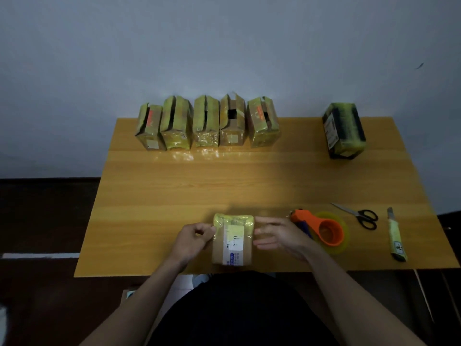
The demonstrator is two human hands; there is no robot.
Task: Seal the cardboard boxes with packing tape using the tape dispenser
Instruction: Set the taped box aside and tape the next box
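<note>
Along the far edge of the worktop [249, 176], toward its left, a row of five cardboard boxes [207, 122] is being kept standing close together, their top flaps gaping; dark slots are showing, but what is inside cannot be told. At the near edge, left of centre, the left hand [193, 239] is being held against the left side of a small taped box [233, 239], its fingers [202, 229] curled and pinching at the box's edge or a strip of tape there; which of the two cannot be told. This box is being kept shut, so its contents are hidden. Against its right side the right hand [277, 237] is being held with fingers straight and relaxed, grasping nothing.

Just beside that hand the orange tape dispenser [321, 229] is lying on its side, untouched, its roll of clear tape loaded. Further right, scissors [359, 214] and a utility knife [396, 236] are being left near the right edge, and one dark sealed box [344, 131] is standing apart at the far right corner.

From here, the tape could be laid crooked or wrinkled if the box is being let slip under a one-sided hold. The dispenser's blade is lying close to the right wrist and could be brushed when it is being reached for.
</note>
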